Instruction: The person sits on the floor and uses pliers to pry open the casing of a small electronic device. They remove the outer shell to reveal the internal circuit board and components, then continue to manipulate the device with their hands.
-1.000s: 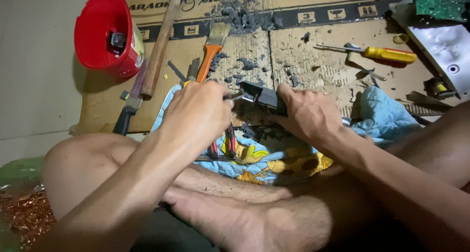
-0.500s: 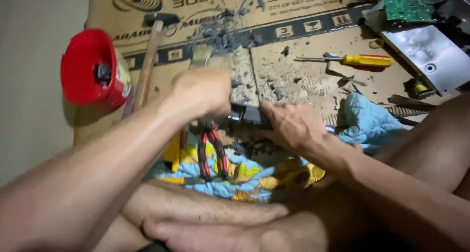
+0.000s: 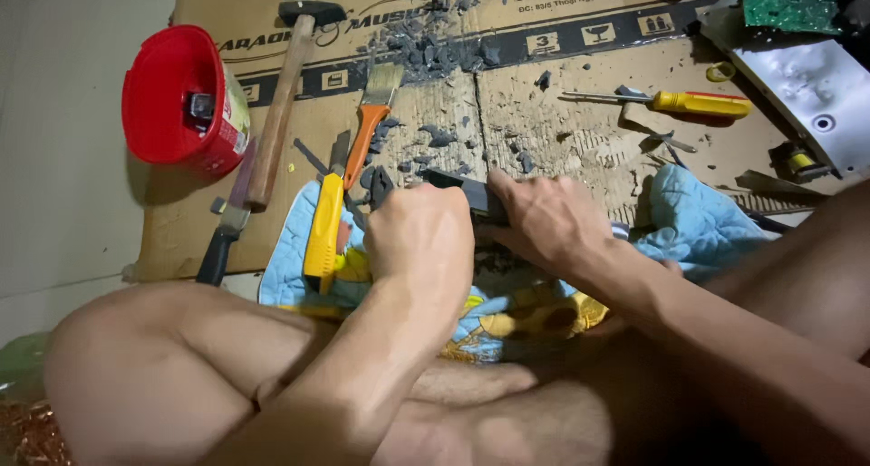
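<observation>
The left hand (image 3: 419, 235) is fisted around a tool whose dark tip just shows above the knuckles, working at a dark grey block (image 3: 467, 192) that the right hand (image 3: 544, 220) pins down with fingers closed over it, on the cloth (image 3: 698, 226) at the edge of the cardboard (image 3: 562, 153). To do this well, hold the block firmly (grey chips (image 3: 435, 54) already litter the cardboard) and keep the fingers clear of the tool's tip.

A makeshift floor workshop in a home: flattened cardboard (image 3: 562, 149) serves as the work surface, strewn with a hammer (image 3: 281, 95), a paintbrush (image 3: 372, 122), a screwdriver (image 3: 689, 104), grey debris (image 3: 435, 49) and a circuit board (image 3: 788, 4).
</observation>
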